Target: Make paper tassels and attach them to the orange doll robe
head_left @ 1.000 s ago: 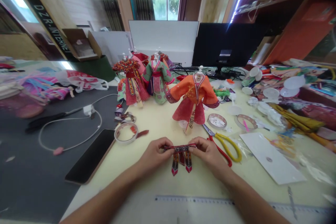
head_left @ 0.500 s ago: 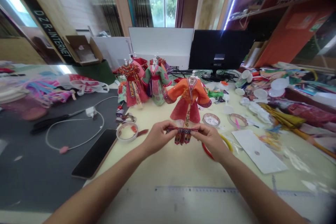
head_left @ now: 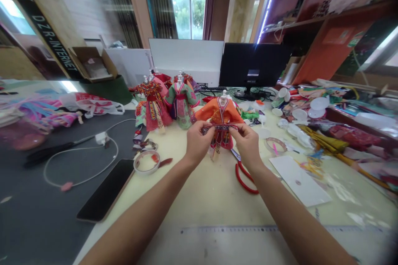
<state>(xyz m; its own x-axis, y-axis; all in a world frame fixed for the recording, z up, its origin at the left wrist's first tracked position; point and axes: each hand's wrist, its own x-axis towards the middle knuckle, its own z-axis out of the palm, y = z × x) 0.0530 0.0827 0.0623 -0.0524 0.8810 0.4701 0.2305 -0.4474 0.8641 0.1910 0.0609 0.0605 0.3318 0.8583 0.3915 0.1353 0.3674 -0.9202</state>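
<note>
Both hands hold up a narrow embroidered ribbon strip (head_left: pixel 219 128), pinched at its ends between fingers and thumbs. My left hand (head_left: pixel 196 143) and my right hand (head_left: pixel 247 145) stand on either side of a miniature orange costume (head_left: pixel 221 112) on a white stand. The strip lies against the costume's waist, or just in front of it; I cannot tell which. The strip's hanging tabs blend into the red skirt (head_left: pixel 221 140). Red-handled scissors (head_left: pixel 244 178) lie just below my right hand.
Green (head_left: pixel 180 105) and red (head_left: pixel 154 105) miniature costumes stand behind on the left. A tape roll (head_left: pixel 146 162) and a phone (head_left: pixel 105 190) lie left, a white card (head_left: pixel 298 180) right, and a metal ruler (head_left: pixel 280 228) along the near edge.
Both hands have lifted the strip and moved it forward, from above the table to the orange costume's waist. The yellow scissor handles are now hidden. The view has tilted upward.
</note>
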